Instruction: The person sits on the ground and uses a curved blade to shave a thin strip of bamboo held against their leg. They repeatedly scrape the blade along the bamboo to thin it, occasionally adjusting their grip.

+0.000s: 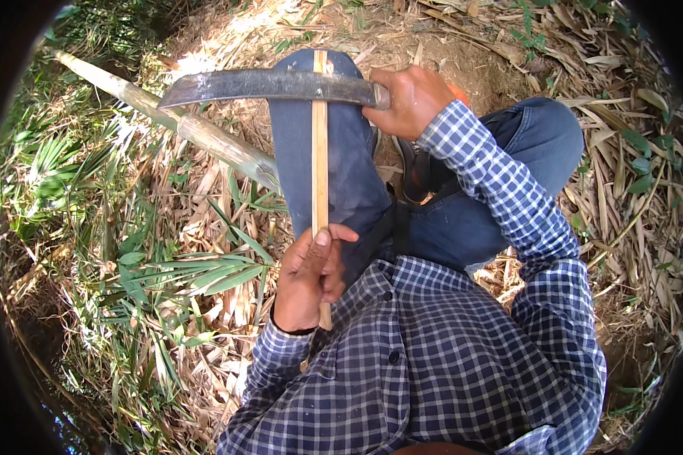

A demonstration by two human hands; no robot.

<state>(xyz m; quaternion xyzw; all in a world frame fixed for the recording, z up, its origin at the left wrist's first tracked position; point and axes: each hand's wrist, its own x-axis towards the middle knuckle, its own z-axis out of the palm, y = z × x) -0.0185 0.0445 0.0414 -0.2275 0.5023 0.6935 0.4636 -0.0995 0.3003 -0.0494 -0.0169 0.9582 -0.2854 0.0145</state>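
A long, narrow bamboo strip (320, 159) runs lengthwise over my left thigh and knee. My left hand (310, 269) pinches it near its close end, thumb on top, with a short tail showing below the fingers. My right hand (411, 100) is wrapped round the handle of a machete (243, 85), whose handle is mostly hidden in the fist. The dark, slightly curved blade points left and lies across the strip above the knee. Whether the edge bites into the strip cannot be made out.
A cut bamboo pole (220, 144) slants along the ground at the left, ending beside my left knee. Green leaves (212, 273) and dry bamboo litter (615, 57) cover the ground around me. My bent right knee (550, 136) sticks out to the right.
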